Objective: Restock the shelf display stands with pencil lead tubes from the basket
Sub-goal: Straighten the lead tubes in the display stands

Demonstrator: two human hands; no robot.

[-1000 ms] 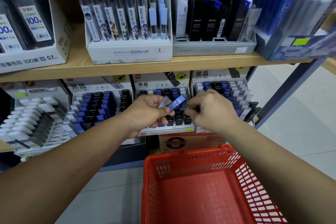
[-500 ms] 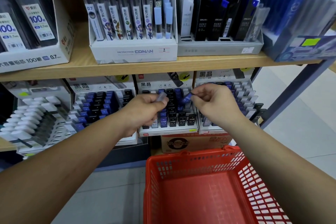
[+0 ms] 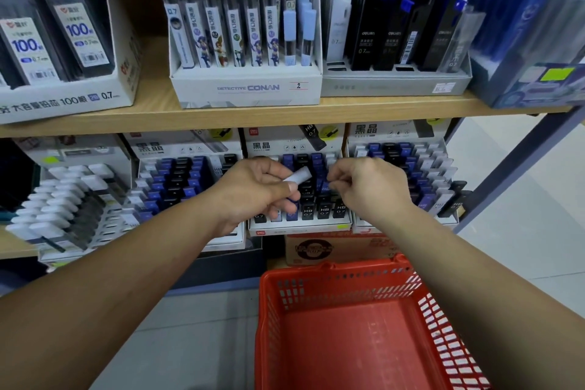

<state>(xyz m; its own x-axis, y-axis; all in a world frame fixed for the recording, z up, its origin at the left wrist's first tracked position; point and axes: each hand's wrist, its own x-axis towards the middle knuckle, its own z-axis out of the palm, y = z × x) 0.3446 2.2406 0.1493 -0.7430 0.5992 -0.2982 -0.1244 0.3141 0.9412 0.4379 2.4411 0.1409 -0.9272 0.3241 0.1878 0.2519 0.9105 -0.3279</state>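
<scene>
Pencil lead tubes (image 3: 297,176) are held in both hands. A pale tube (image 3: 300,174) is gripped in the curled left hand (image 3: 253,193), its long axis slanted, the free end pointing up and right. A blue tube (image 3: 325,186) is pinched by the right hand (image 3: 370,187) over the middle display stand (image 3: 300,225); its direction is largely hidden.

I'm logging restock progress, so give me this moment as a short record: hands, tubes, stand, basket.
left hand: grips a pale tube, one end sticking out toward the other hand
right hand: appears to pinch a blue tube over the middle stand
middle stand: lower shelf, rows of blue and black tubes, some marked HB 0.7
basket: red, below the hands; no tubes visible in it
</scene>
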